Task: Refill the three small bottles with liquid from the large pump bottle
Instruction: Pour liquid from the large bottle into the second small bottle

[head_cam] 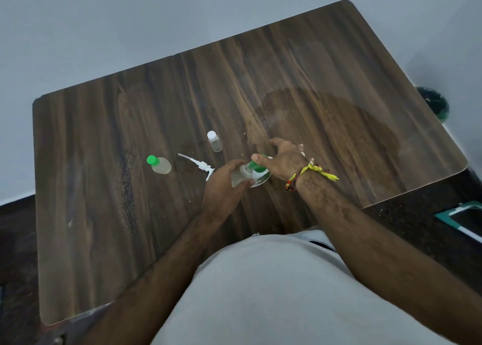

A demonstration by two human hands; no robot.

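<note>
Pouring step in hand, by the look of it. Centre of frame, slightly right: the left hand is curled round a small clear bottle, its open neck facing up and to the right. The right hand grips the large pump bottle, thumb over its green collar, fingers wrapped round the far side. The large bottle is tipped so its mouth meets the small bottle's neck; the two mouths appear to touch, though the join is partly hidden by the thumb.

Axes: the small clear bottle's long axis runs from lower left to upper right, tilted rather than upright. The large pump bottle lies the opposite way, base toward the lower right, mouth pointing left and up. Liquid flow cannot be made out.

The pump head, with its dip tube, lies flat on the counter just left of the left hand, tube pointing to the upper left. A green-capped bottle stands further left, capped. A white-capped bottle stands above the hands, also capped. Both look finished or waiting; fill levels are unclear.

Next move likely calls for a steady tilt of the large bottle, mouths kept aligned, then righting it before the small one overflows. After that: a cap for this bottle, none visible.

A yellow thread band sits on the right wrist.
</note>
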